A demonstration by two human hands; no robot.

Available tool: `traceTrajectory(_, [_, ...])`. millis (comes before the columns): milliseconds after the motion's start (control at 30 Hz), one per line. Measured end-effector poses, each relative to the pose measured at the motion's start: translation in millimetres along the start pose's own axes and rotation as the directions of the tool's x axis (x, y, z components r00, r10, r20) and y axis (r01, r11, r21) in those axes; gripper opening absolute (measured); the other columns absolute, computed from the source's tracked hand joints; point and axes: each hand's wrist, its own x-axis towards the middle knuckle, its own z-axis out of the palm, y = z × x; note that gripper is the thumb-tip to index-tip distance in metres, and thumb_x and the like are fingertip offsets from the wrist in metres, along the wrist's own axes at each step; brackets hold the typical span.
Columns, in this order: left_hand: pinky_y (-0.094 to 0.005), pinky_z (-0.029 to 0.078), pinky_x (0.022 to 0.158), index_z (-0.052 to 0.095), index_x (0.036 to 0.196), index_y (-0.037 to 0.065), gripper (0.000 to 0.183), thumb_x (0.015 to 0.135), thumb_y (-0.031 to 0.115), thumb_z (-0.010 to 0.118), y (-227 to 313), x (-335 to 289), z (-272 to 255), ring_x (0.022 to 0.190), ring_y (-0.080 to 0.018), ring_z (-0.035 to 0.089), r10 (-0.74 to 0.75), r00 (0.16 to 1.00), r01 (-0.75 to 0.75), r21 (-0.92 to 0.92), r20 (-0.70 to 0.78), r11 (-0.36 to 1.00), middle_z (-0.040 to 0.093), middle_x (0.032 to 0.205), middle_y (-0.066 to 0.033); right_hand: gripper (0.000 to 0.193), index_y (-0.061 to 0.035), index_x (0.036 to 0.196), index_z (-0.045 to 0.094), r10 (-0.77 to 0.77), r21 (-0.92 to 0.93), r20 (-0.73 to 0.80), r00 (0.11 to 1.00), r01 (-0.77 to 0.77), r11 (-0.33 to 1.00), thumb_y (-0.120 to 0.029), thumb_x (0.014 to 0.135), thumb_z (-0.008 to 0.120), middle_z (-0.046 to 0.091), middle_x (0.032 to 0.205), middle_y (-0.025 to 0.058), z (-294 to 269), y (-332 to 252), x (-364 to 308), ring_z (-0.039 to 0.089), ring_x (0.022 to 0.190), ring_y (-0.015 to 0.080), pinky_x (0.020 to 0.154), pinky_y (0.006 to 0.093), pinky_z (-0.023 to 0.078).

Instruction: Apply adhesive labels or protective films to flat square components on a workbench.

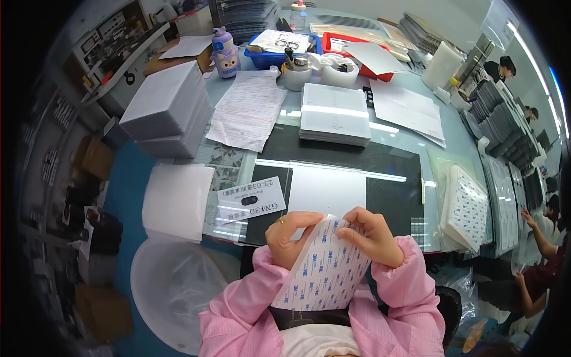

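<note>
Both hands hold one white sheet (324, 271) printed with small blue and red marks, tilted up toward me over my lap. My left hand (288, 235), a ring on one finger, grips its upper left edge. My right hand (372, 235) pinches the top right corner, fingers curled over the edge. Pink sleeves cover both forearms. Just beyond the hands, a plain white sheet (327, 190) lies flat on a black mat (389, 178) on the glass table.
A stack of white sheets (335, 113), paper forms (247, 113), a grey stack (166, 107), a white label card (250, 199), a stack of printed sheets (467, 208), blue (279, 50) and red trays (363, 50), and a purple bottle (225, 53) crowd the table. A bin (169, 294) stands at lower left. Other people work at right.
</note>
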Motion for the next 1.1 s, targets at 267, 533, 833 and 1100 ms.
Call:
traceTrajectory(267, [-0.0304,0.057,0.068,0.073,0.097,0.004,0.023,0.077,0.004,0.086,-2,0,-10,0.075,-0.0235,0.074,-0.273,0.852,0.345,-0.087,0.446,0.935,0.076,0.089,-0.0104,0.015,-0.0009,0.097,0.065,-0.099,-0.024,-0.095,0.991,0.097,0.995,-0.011,0.094,0.076,0.07,0.081,0.0047,5,-10,-5,0.065,0.073,0.0076,0.066,0.023,0.051])
traceTrajectory(533, [-0.0312,0.056,0.069,0.071,0.097,0.001,0.028,0.076,0.006,0.088,0,-4,-8,0.079,-0.0229,0.074,0.082,0.995,-0.072,-0.153,0.06,0.986,0.075,0.091,-0.0129,0.02,-0.0009,0.104,0.067,-0.146,0.035,-0.062,0.987,0.148,0.988,-0.012,0.092,0.079,0.072,0.083,0.0071,8,-11,-2,0.069,0.076,0.0124,0.071,0.0249,0.054])
traceTrajectory(833, [-0.0249,0.052,0.075,0.068,0.105,0.001,0.015,0.097,0.012,0.073,13,6,-25,0.083,-0.0109,0.066,-0.357,0.902,0.424,-0.34,0.243,0.839,0.071,0.092,-0.0047,0.019,-0.0002,0.1,0.068,-0.133,-0.169,0.086,0.987,0.146,0.975,-0.013,0.091,0.079,0.07,0.083,0.0119,-5,-18,-2,0.069,0.071,0.0178,0.066,0.0283,0.052])
traceTrajectory(1100, [-0.0196,0.042,0.067,0.061,0.101,0.004,0.012,0.104,0.015,0.065,13,1,-28,0.075,-0.0009,0.05,-0.377,0.817,0.564,-0.474,0.435,0.676,0.059,0.083,0.004,0.021,0.0002,0.091,0.066,-0.422,-0.485,-0.169,0.891,0.298,0.822,-0.014,0.088,0.081,0.067,0.076,0.0122,5,-37,3,0.065,0.063,0.0256,0.06,0.032,0.051])
